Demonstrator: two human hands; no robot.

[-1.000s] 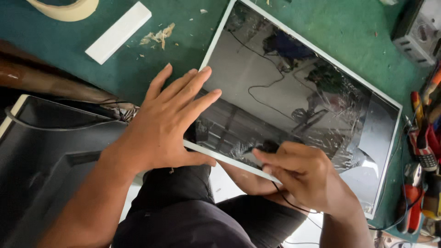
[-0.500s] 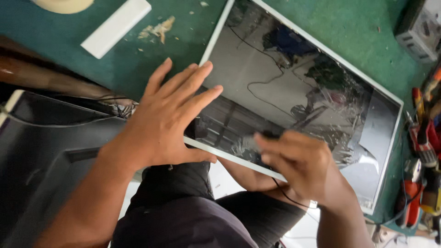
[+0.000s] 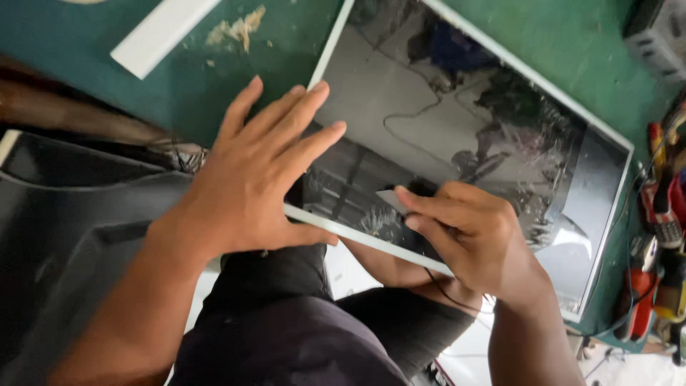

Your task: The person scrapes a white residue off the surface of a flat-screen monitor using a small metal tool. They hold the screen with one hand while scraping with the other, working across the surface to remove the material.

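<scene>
The left hand (image 3: pixel 250 186) is lying flat, fingers spread, on the glossy display panel (image 3: pixel 457 129). The right hand (image 3: pixel 471 239) is pinching a thin film corner (image 3: pixel 391 200) against the panel's near edge

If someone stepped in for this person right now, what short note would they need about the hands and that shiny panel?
Left hand: flat, fingers spread, pressing the near corner of the glossy panel.
Right hand: pinching a small flat piece against the panel surface by its near edge.
Panel: lies tilted on the green bench, near edge overhanging above the lap; white frame strip on.
Tools lie at the right.
Done or left: cannot tell from this view.
</scene>
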